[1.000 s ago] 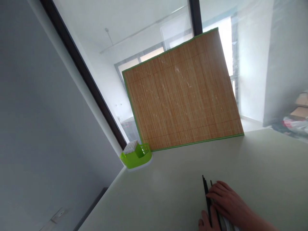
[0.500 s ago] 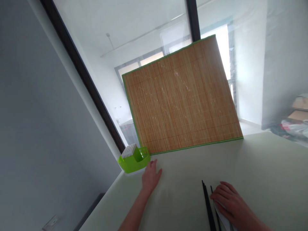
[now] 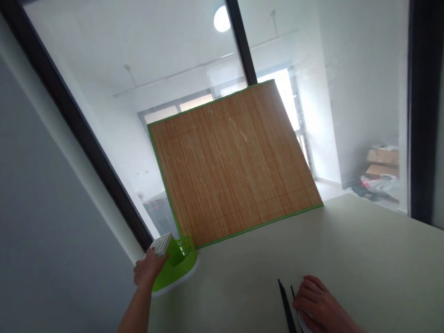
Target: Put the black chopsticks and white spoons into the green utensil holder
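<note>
My left hand is closed around the left end of a green plastic caddy with a white slotted insert and a white base. Its thumb lies across the caddy's front, and the far fingers are partly hidden. At the lower right, my right hand curls down over a white utensil, mostly covered by the palm, so its kind does not show. A thin black stick pokes out by the fingertips. Just left of it lie black chopsticks on the pale table.
A bamboo mat with green edging leans upright against the glass behind the table. A dark frame bar slants along the left wall. Through the glass, cardboard boxes and bags are visible.
My left hand has moved left from the table beside the caddy onto the caddy's left end and taken hold of it. My right hand stays by the chopsticks. The view has shifted right.
</note>
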The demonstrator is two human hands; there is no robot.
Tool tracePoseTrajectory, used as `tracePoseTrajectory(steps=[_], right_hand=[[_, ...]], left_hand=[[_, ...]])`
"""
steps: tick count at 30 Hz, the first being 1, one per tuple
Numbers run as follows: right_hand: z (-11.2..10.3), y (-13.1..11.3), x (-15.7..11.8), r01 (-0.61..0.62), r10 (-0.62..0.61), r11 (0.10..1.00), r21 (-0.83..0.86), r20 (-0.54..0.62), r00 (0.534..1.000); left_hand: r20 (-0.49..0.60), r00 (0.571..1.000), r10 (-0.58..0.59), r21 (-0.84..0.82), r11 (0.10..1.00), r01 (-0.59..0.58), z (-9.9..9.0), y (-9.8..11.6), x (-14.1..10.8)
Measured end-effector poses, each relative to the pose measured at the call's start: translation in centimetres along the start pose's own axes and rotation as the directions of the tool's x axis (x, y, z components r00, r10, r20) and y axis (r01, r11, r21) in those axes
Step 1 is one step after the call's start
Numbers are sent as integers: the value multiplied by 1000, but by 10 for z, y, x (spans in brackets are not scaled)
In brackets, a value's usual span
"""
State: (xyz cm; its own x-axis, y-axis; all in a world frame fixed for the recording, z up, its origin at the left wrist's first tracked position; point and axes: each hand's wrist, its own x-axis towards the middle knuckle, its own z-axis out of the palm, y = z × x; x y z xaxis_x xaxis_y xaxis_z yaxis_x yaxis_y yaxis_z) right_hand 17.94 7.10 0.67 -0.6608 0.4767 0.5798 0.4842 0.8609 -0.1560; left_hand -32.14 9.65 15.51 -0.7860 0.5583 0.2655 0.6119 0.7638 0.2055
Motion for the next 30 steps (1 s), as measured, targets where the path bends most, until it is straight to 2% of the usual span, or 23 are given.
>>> tracePoseTrajectory(steps=[5, 9, 11, 14, 17, 23, 26, 30], right_hand=[[0, 0, 0, -29, 29, 999, 16, 1, 1000], [0, -1, 0, -41, 40, 998, 39, 12, 999], [0, -3, -1, -47, 47, 997, 56, 13, 999], [-1, -5, 0, -49, 48, 996, 70, 11, 999], [-5, -7, 1, -52, 51, 997, 64, 18, 999], [0, -3, -1, -65, 64, 997, 40, 35, 997], [4, -1, -2, -70, 68, 997, 36, 34, 997], [6, 0, -3, -76, 75, 997, 30, 37, 997]], left_hand=[[-23, 1000, 15, -10, 1000, -16, -3, 8, -13], [-49, 983, 179, -6, 984, -180, -10, 32, -39], [-11, 958, 287, -12, 958, -287, -16, 52, -55], [98, 890, 446, -17, 895, -446, -23, 89, -82], [146, 828, 541, 23, 835, -549, -25, 130, -117], [39, 768, 639, 46, 767, -640, -27, 198, -194], [17, 757, 654, 28, 756, -654, -30, 220, -224], [13, 740, 672, -2, 741, -672, -32, 238, -256]])
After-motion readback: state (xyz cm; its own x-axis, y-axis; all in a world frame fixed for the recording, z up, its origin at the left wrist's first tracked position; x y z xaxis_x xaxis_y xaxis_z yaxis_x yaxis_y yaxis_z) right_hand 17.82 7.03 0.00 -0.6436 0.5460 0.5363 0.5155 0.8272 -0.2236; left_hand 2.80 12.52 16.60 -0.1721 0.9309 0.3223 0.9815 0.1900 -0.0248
